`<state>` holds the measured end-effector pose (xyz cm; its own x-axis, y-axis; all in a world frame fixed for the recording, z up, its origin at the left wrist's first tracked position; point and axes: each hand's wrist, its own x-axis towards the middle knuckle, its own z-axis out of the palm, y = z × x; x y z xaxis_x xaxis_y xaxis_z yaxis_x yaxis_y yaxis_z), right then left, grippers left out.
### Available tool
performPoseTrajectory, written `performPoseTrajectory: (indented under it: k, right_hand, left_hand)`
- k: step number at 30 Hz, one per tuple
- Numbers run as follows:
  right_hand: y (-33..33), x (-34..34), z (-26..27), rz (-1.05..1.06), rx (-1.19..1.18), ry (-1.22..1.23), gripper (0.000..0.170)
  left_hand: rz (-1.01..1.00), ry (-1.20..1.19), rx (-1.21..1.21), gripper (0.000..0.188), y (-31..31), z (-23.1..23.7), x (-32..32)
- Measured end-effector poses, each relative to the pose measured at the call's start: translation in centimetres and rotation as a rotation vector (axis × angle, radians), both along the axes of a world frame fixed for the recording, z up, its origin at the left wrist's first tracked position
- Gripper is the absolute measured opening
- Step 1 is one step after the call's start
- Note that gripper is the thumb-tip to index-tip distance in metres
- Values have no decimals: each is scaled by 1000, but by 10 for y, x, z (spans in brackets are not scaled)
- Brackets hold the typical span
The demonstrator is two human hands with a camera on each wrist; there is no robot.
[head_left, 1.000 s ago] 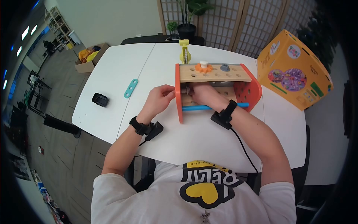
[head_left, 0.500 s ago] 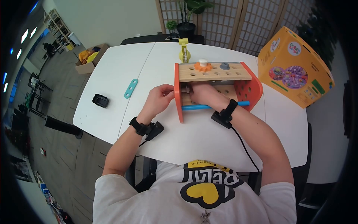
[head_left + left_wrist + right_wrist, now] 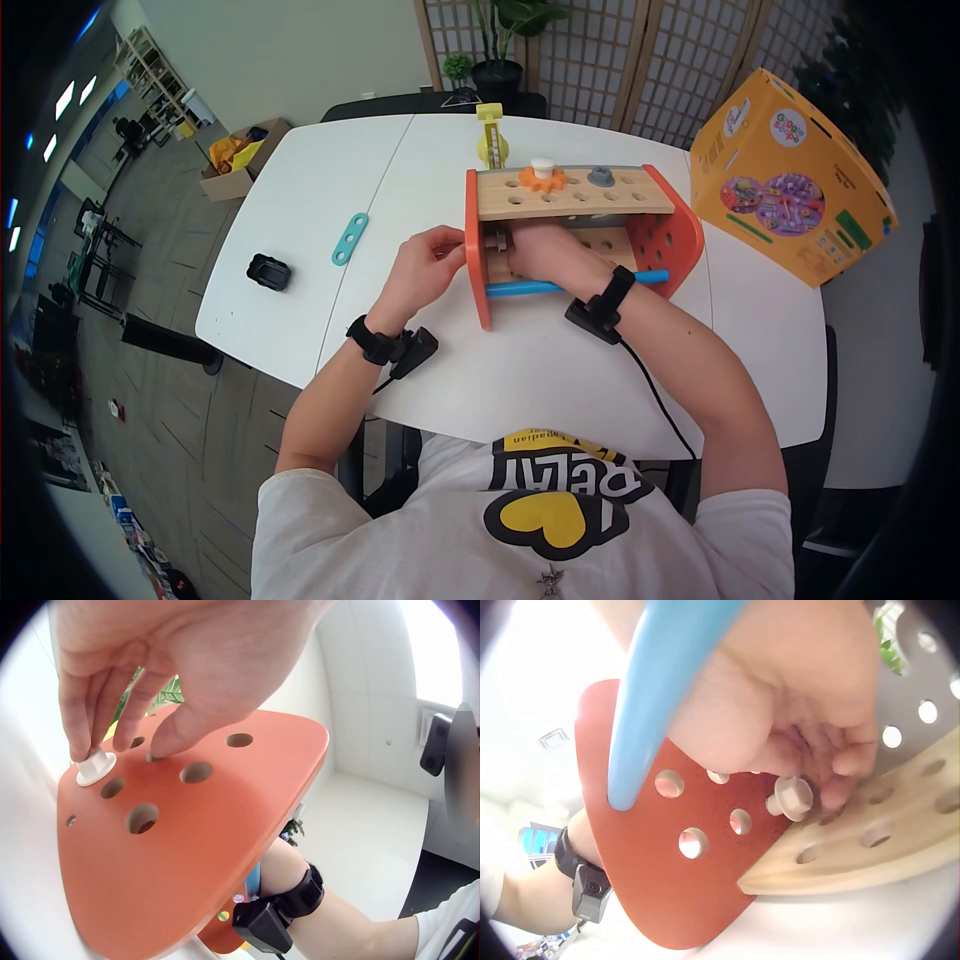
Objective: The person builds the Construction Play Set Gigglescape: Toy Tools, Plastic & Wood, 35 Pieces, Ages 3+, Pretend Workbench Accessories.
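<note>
A toy workbench has a wooden top [image 3: 580,205] and red side panels [image 3: 187,847] pierced with holes. My left hand [image 3: 425,265] is at the outer face of the left panel. There its fingertips touch a white flanged hex head [image 3: 95,766], while the thumb lies by another hole, apart from it. My right hand [image 3: 550,255] reaches inside under the top. Its curled fingers are around a white toy bolt [image 3: 793,799] close to the panel's inner face, the bolt's short shaft towards the panel. Part of its grip is hidden. A blue bar [image 3: 656,697] crosses in front of the right hand.
An orange gear [image 3: 543,180] and a grey knob [image 3: 600,177] sit on the workbench top. Behind it stands a yellow toy [image 3: 490,145]. A teal strip [image 3: 350,239] and a black tray [image 3: 268,271] lie left. A large orange box [image 3: 790,180] stands right.
</note>
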<state>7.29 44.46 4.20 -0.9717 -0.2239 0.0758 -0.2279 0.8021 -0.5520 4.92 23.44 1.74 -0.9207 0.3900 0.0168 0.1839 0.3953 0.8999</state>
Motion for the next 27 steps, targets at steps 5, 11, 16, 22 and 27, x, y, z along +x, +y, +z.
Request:
performPoseTrajectory:
  k: [5,11,16,22,27]
  right_hand:
    - [4,-7,3,42,-15,-137,24]
    - [4,-20,-24,60,124,-141,26]
    - [0,-7,-4,24,21,-100,27]
    - [3,-9,-8,70,-70,-45,26]
    - [2,-12,-7,68,107,-162,26]
  left_hand:
    - [-3,12,17,30,1,-2,1]
    - [-4,15,1,31,0,-3,-2]
    - [-5,18,26,31,0,-4,-2]
    - [1,18,20,31,0,-4,-1]
    - [-3,19,13,31,0,-3,-1]
